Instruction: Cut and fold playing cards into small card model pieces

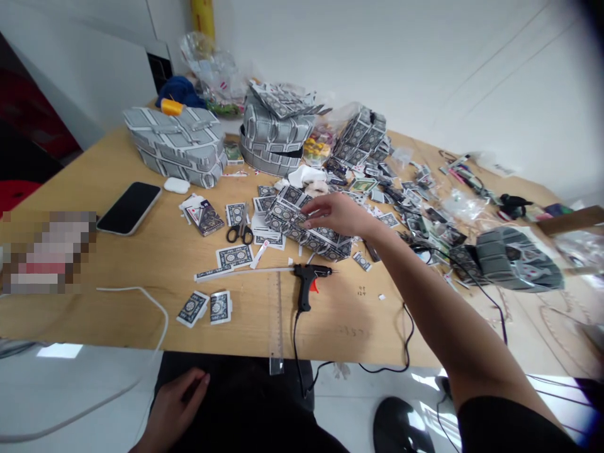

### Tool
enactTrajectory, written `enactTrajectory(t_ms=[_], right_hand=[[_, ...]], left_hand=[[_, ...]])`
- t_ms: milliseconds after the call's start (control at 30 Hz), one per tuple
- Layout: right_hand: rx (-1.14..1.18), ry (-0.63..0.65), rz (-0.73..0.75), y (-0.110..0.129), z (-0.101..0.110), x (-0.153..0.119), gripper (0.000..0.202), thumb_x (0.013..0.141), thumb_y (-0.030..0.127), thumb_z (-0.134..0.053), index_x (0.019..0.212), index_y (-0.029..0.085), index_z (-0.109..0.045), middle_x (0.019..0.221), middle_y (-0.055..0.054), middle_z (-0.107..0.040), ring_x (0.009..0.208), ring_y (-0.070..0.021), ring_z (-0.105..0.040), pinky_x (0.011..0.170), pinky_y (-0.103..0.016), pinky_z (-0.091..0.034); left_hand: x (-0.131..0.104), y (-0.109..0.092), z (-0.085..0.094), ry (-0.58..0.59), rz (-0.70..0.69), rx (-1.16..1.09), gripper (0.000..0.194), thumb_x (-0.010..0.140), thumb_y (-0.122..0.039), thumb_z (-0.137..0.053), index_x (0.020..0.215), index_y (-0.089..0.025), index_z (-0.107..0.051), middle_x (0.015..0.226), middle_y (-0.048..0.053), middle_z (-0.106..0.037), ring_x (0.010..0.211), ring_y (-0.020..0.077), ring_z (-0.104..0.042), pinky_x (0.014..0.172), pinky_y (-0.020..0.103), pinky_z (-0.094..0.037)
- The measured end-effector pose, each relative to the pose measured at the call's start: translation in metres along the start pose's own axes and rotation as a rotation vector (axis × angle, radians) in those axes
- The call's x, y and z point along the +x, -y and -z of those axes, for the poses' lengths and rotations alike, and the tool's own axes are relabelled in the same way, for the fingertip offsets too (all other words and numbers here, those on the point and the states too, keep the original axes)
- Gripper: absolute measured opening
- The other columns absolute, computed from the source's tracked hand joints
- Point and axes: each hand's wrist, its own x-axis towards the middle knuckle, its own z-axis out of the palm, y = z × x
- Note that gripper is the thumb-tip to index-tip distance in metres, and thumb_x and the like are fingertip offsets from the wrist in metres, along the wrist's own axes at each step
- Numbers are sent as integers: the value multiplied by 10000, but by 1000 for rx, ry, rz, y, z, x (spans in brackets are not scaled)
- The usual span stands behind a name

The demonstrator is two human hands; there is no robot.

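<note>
My right hand reaches over a box-like piece built of folded playing cards; its thumb and fingers are closed at the top of it. My left hand rests on my dark-clothed lap, fingers loosely curled with nothing seen in them. A black hot glue gun with a red trigger lies in front of the card piece, a white glue stick projecting from its rear. Left of the piece are scissors, loose playing cards and a card box. A clear ruler overhangs the table edge.
Grey woven-look card baskets and a lidded one stand at the back. Folded cards are heaped on the right, near a grey round piece. A phone lies left. Cables cross the table's front edge.
</note>
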Motion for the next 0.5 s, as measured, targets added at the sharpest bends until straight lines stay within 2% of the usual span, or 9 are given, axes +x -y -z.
enactTrajectory(t_ms=[300, 500], right_hand=[[-80, -12, -14, -3, 1, 4, 338, 794, 327, -906, 1105, 208, -850, 1065, -86, -842, 990, -295, -785, 932, -443, -605], [-26, 63, -13, 2, 0, 4, 329, 813, 345, -888, 1109, 208, -843, 1073, -83, -844, 974, -283, -796, 904, -424, -612]], left_hand=[[0, 6, -5, 39, 29, 5, 454, 1035, -602, -572, 793, -258, -745, 676, -30, -754, 572, 171, -721, 601, 226, -565], [0, 7, -7, 31, 37, 19, 471, 1041, -607, -557, 781, -256, -731, 657, -29, -745, 568, 170, -719, 585, 228, -551]])
